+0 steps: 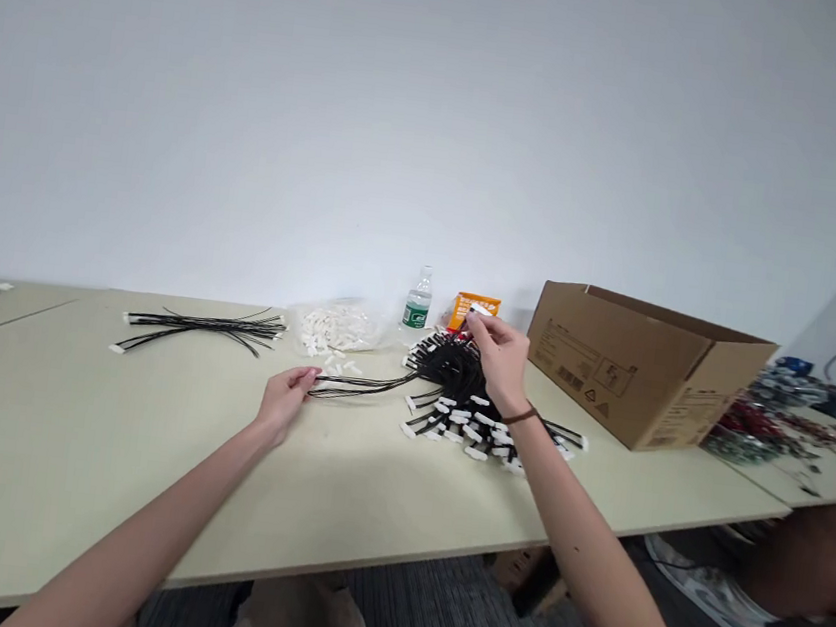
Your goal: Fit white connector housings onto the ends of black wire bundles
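My left hand (288,401) pinches one end of a black wire harness (364,386) low over the table. The wires run right from it toward a tangled pile of black cables with white connectors (455,383). Above that pile, my right hand (500,353) is raised with its fingers closed on a white connector (480,311) that has dark wire below it. Whether both hands hold the same harness I cannot tell. A bundle of black wires (197,326) with white ends lies to the left of my left hand.
Behind my left hand lies a clear bag of white connectors (341,327), some spilled. A water bottle (418,298) and an orange packet (475,307) stand near the wall. On the right are a cardboard box (630,368), piled red wires (744,426) and another person's leg (813,560).
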Demonstrator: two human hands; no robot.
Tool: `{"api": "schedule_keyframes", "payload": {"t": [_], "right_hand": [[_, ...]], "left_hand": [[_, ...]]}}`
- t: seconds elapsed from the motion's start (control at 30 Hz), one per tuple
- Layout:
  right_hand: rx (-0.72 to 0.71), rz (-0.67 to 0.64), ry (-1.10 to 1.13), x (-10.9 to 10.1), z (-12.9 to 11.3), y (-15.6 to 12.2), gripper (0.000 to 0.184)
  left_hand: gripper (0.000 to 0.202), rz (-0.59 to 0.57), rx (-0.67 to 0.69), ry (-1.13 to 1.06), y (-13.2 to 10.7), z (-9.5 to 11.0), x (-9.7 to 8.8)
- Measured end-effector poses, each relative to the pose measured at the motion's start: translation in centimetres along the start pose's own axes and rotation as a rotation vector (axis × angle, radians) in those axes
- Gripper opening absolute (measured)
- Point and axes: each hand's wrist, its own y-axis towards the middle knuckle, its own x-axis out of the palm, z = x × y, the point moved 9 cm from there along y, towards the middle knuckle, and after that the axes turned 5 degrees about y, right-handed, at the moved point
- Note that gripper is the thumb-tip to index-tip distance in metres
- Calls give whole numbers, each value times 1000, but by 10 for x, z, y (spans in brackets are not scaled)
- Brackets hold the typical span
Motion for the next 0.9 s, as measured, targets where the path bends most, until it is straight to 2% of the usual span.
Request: {"api": "schedule_keyframes", "payload": {"t": [0.1, 0.17, 0.27, 0.33, 0.43, 0.53, 0.57, 0.63, 0.7, 0.8, 0.83, 0.9], "right_hand": [[15, -154, -178, -5, -25, 16, 37], [54, -139, -247, -12, -31, 31, 37], [112, -47, -249, -26, -25, 59, 29], [95, 90, -226, -46, -20, 76, 27], [-74, 229, -310, -71, -25, 87, 30], [-178, 201, -414, -80, -23, 77, 36], [-169, 150, -444, -78, -16, 70, 37], [-127, -39, -580, -66, 2, 51, 32], [-84, -320, -726, -48, 26, 24, 25], [-96, -733, -924, -29, 54, -22, 29], [-125, -825, -992, -27, 57, -34, 30], [-175, -910, -1129, -26, 56, -48, 27]], "left_hand": [[51, -104, 4, 5, -2, 1, 12], [56, -146, 14, 6, -3, 3, 16], [60, -154, 19, 9, -3, 4, 14], [60, -140, 17, 11, -2, 3, 11], [61, -130, 19, 26, -1, 3, 8], [61, -154, 16, 45, -1, 0, 11], [60, -161, 17, 50, -2, 0, 13], [59, -166, 21, 58, -2, -1, 14], [57, -157, 24, 64, -3, -1, 13], [54, -134, 30, 91, -3, 0, 10], [53, -123, 41, 114, -3, 1, 9], [46, -89, 95, 191, 0, 5, 5]]}}
